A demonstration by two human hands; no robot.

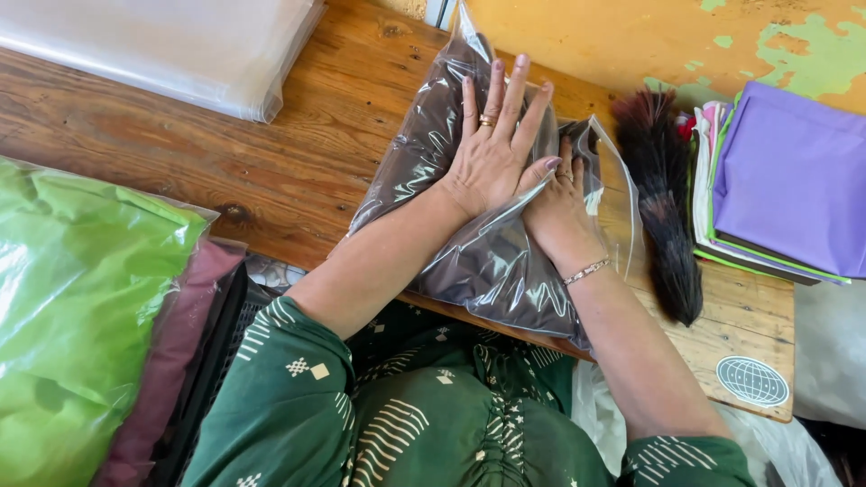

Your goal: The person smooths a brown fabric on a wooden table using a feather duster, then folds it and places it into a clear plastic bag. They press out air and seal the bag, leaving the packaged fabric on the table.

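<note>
Head view: the left hand (pixel 494 149) is lying flat, fingers spread wide, pressing down on a clear plastic bag (pixel 469 194) that is holding a dark brown folded cloth. The bag is resting on the wooden table (pixel 271 153), near its front edge and straight ahead of the person. The right hand (pixel 559 212) is also lying open and flat on the bag, partly tucked under the left hand's thumb side, close to the bag's loose open flap (pixel 613 180). Neither hand is gripping anything. Judgement: the step in hand is flattening the packed bag and pushing air toward the open end; the next move is likely calling for holding the pressure while folding or closing that flap. Beside the bag, on the right, 1 dark brush (pixel 667 207) is lying, then a stack of coloured fabric pieces (pixel 785 180). At left, a green bagged bundle (pixel 72 307) is sitting.
</note>
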